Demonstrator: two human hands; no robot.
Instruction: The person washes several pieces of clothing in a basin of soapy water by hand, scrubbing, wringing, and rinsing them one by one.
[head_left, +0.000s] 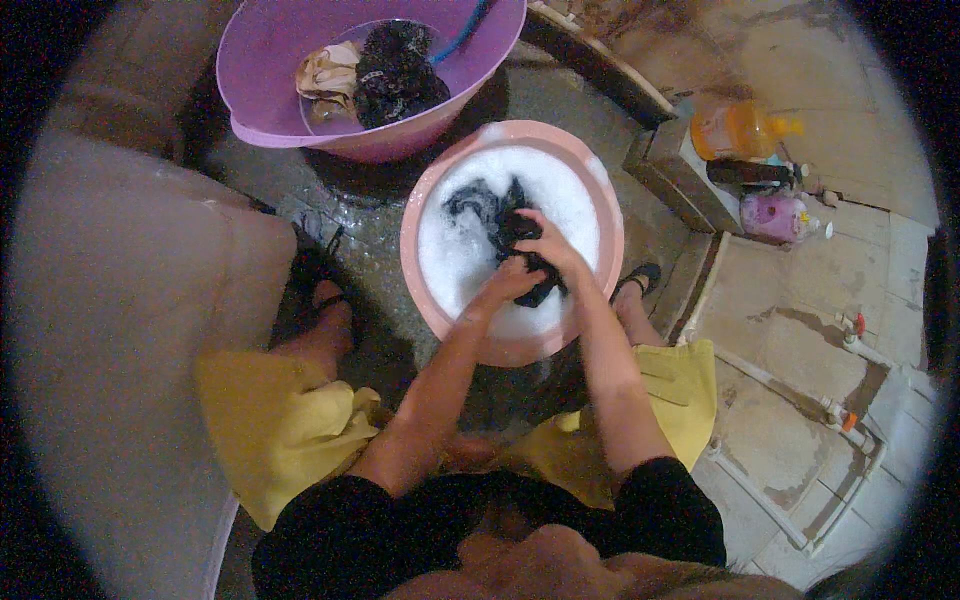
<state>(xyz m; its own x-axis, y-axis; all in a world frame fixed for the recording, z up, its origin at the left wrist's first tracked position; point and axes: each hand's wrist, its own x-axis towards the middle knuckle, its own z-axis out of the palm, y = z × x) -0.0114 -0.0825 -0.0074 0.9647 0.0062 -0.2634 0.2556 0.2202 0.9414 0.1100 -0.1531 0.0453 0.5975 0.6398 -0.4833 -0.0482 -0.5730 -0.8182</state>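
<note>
I am scrubbing a dark garment (520, 245) in the foamy pink basin (425, 290) on the wet floor. My left hand (512, 282) is gripping its lower part, my right hand (548, 243) is closing on the upper part. Next, I think, more rubbing between both hands.

two basins (590, 190), three bottles (740, 130), two hands (548, 240)

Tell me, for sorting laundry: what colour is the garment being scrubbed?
Black garment, seen in the head view.
</note>
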